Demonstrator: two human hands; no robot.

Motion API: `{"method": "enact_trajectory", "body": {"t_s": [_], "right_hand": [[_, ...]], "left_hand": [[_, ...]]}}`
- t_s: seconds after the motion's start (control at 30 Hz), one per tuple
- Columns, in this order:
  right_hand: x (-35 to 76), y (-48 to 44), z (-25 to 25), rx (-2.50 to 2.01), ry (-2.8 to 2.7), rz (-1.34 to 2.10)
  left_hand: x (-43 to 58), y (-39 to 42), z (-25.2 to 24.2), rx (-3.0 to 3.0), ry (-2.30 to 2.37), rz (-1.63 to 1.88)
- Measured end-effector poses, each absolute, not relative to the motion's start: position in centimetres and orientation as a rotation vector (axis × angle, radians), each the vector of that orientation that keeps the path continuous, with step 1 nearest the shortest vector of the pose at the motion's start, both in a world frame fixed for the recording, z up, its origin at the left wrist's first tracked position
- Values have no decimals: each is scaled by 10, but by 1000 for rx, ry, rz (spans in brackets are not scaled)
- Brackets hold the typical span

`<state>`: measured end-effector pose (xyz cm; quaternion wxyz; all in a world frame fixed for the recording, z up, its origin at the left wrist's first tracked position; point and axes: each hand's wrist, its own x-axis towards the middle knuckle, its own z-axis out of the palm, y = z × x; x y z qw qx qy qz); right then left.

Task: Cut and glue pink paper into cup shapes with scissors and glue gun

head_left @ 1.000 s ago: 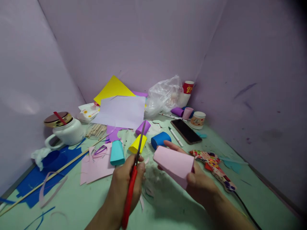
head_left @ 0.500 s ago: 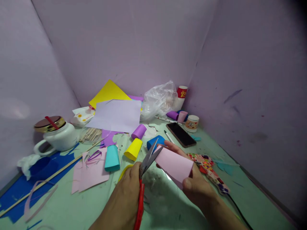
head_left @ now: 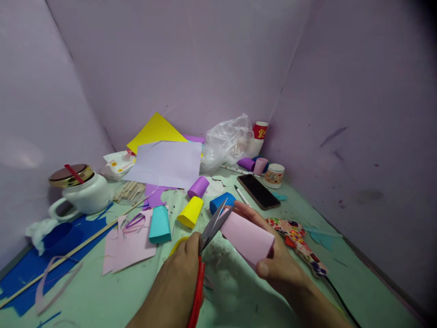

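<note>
My left hand (head_left: pixel 180 269) grips a pair of scissors (head_left: pixel 197 287) with red and yellow handles. The blades are parted slightly at the far rim of a pink paper cup (head_left: pixel 251 238). That tapered cup lies on its side in my right hand (head_left: pixel 283 266), thumb at the near end and fingers along the far side. Just beyond the blades rests a blue paper cup (head_left: pixel 221 202). A yellow paper cup (head_left: pixel 191 212), a turquoise one (head_left: pixel 160 225) and a purple one (head_left: pixel 198 187) lie on the table left of the scissors.
Pink paper sheets (head_left: pixel 133 255), a wooden stick (head_left: pixel 71 253) and blue paper (head_left: pixel 23 287) cover the left side, near a white lidded mug (head_left: pixel 89 198). A phone (head_left: pixel 258 191), a pen (head_left: pixel 241 195) and a floral-patterned glue gun (head_left: pixel 300 246) with a cord are at right. A plastic bag (head_left: pixel 227 141) stands behind.
The scissors and the pink cup stay almost where they were. My right thumb and the cup's near end have shifted slightly left. The view has moved a touch.
</note>
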<state>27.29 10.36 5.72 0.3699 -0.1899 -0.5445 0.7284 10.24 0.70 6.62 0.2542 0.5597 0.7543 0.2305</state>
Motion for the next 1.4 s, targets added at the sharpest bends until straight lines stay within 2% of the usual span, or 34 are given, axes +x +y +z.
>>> {"method": "enact_trajectory", "body": {"t_s": [0.17, 0.43, 0.93, 1.17, 1.4], "right_hand": [[274, 104, 56, -500, -1419, 1838], [273, 102, 58, -543, -1402, 1817], [272, 102, 58, -532, -1238, 1928], [274, 106, 52, -503, -1427, 1839], [274, 102, 53, -538, -1571, 1704]], "left_hand": [[105, 8, 72, 1526, 2111, 483], [104, 5, 77, 1555, 2115, 442], [103, 3, 75, 1370, 2043, 844], [110, 5, 49, 1508, 2053, 779], [105, 5, 66, 1450, 2055, 676]]}}
